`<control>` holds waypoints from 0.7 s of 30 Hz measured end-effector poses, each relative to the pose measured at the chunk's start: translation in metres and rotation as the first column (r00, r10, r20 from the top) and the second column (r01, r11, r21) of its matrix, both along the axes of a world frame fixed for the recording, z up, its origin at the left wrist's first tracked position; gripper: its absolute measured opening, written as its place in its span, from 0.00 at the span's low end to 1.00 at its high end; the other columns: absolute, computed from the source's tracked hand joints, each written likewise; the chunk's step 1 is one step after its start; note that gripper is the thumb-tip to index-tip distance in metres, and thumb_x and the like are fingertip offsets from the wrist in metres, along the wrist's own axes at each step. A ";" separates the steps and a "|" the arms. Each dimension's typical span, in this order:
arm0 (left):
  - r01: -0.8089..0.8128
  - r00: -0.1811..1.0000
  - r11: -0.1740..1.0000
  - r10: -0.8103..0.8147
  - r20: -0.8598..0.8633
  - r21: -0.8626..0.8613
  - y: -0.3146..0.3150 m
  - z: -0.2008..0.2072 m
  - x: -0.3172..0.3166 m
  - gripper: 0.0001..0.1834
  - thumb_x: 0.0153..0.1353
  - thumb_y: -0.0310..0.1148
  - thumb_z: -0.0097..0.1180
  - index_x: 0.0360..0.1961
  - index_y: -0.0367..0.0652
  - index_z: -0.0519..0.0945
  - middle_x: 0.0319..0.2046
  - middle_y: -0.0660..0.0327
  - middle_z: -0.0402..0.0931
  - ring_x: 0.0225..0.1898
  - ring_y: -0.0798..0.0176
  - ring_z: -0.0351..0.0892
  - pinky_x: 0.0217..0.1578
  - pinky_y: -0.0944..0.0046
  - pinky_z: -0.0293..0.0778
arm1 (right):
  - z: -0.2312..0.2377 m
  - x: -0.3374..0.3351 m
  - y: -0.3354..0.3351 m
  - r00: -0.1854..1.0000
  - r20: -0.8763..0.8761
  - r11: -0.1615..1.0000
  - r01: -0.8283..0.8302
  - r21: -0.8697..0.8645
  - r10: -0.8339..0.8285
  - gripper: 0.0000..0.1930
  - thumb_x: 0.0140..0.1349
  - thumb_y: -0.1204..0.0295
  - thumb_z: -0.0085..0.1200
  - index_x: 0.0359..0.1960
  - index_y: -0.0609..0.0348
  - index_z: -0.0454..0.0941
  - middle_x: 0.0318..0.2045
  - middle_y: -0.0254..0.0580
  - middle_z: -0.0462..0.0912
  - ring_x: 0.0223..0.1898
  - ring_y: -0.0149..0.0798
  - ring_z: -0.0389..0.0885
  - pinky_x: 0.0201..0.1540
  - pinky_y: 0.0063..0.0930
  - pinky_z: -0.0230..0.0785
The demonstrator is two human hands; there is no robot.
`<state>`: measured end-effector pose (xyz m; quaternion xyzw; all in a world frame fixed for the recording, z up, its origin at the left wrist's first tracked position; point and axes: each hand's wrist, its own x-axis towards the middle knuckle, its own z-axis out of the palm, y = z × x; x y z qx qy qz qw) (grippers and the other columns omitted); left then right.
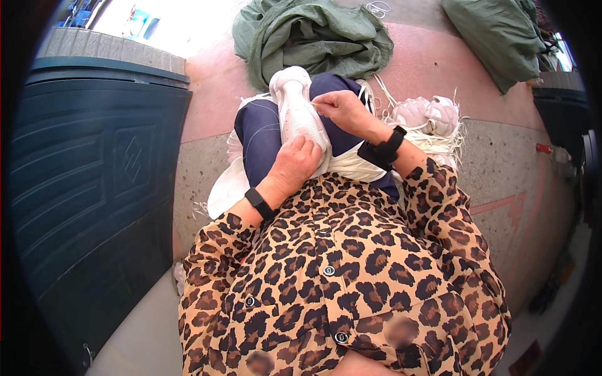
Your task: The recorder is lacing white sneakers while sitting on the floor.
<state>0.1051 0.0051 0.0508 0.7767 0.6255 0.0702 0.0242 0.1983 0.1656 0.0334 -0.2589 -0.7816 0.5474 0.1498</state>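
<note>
A: ok so where's the white shoe (292, 116) at?
B: On the lap (258, 128), lengthwise — one end out at the far edge by the knees.
A: and the hands?
B: Right hand (345, 113) is pinching a thin pale strand (314, 103) at the shoe's right side. Left hand (292, 163) has bent fingers on the near end — can't tell if they're gripping anything.
A: anything else around?
B: Pale shoes (431, 116) off the lap's right edge, green sacking (316, 41) past the far one.
</note>
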 end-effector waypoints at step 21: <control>-0.582 0.675 0.777 0.626 0.390 -0.240 0.058 -0.015 -0.051 0.08 0.47 0.34 0.58 0.23 0.40 0.79 0.23 0.50 0.76 0.29 0.48 0.77 0.32 0.55 0.71 | -0.019 -0.026 -0.010 0.972 0.234 0.932 -0.050 0.358 -0.037 0.10 0.56 0.70 0.43 0.28 0.64 0.75 0.30 0.54 0.75 0.35 0.52 0.75 0.40 0.41 0.67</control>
